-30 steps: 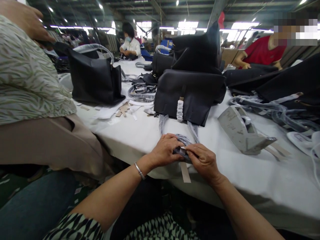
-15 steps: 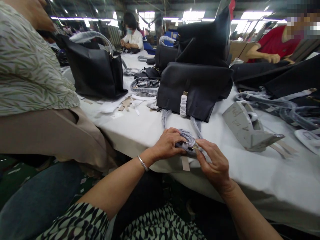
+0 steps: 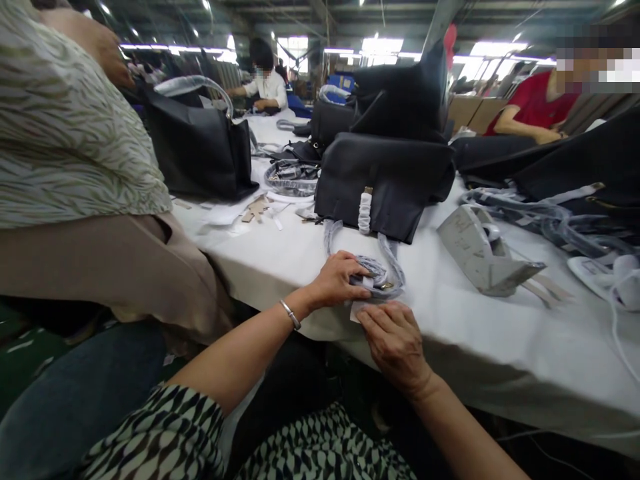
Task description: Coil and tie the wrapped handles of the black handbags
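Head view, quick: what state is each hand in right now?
Left hand: closed, holding a coiled plastic-wrapped bag strap.
Right hand: open, lying flat, fingertips on a pale strip.

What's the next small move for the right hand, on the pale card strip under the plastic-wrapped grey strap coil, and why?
Probably fold the pale card strip up around the plastic-wrapped grey strap coil. Its end sticks out below the coil, the right hand lies on it, and the left hand pins the coil, so the coil seems steady enough.
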Motion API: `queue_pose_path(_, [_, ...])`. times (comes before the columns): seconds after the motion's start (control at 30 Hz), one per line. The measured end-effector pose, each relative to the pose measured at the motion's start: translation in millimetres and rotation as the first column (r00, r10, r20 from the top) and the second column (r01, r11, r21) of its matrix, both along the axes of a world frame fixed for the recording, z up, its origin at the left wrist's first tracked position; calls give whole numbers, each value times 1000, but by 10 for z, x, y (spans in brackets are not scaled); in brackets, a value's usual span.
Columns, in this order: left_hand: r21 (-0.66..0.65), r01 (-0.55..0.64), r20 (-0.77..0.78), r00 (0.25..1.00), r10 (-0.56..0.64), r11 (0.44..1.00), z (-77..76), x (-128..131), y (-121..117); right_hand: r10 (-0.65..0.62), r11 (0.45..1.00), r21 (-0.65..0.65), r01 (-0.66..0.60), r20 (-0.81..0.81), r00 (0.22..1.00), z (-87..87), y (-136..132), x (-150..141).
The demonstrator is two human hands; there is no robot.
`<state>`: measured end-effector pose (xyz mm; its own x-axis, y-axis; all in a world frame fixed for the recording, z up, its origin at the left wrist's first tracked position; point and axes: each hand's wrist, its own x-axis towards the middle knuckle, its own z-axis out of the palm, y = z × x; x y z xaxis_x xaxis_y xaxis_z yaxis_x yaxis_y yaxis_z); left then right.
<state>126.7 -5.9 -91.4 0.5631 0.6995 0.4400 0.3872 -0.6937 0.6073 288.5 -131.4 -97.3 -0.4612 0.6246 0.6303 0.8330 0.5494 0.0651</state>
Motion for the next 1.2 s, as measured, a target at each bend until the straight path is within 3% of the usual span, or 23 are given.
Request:
queue_pose_path(0.3, [-39,58,-19,998,-59,998,52,-49,-7,-8,999,-39,-2,-242,970,123,103,73])
queue_pose_path(0.4, [-58,84,-61,994,-87,995,76,-70,-3,-102,992,-101,73,-321,942,136,284,87])
queue_pose_path(0.53, [-18,99,-104,990,-100,995,79,-98,-12,-242,955,-241,174,-288,927,151,485,76])
queue_pose_path(0.7, [37,74,-98,993,-70,997,48,-75,-43,-327,912,-347,218,-298,897,189,582,57])
queue_pose_path(0.8, [32,11,-72,997,-9,999,21,-32,-40,-379,867,-456,203,-338,862,229,629,65])
queue_pose_path(0.9, [-1,-21,-53,998,21,1000,11,12,-25,-470,770,-606,199,-327,820,275,702,111])
queue_pose_path(1.0, [-60,-64,-18,998,63,996,24,50,-21,-542,713,-659,240,-300,785,319,792,181])
queue_pose_path(1.2, [-144,-153,56,985,163,978,33,75,-56,-353,696,-715,62,-266,897,430,948,266])
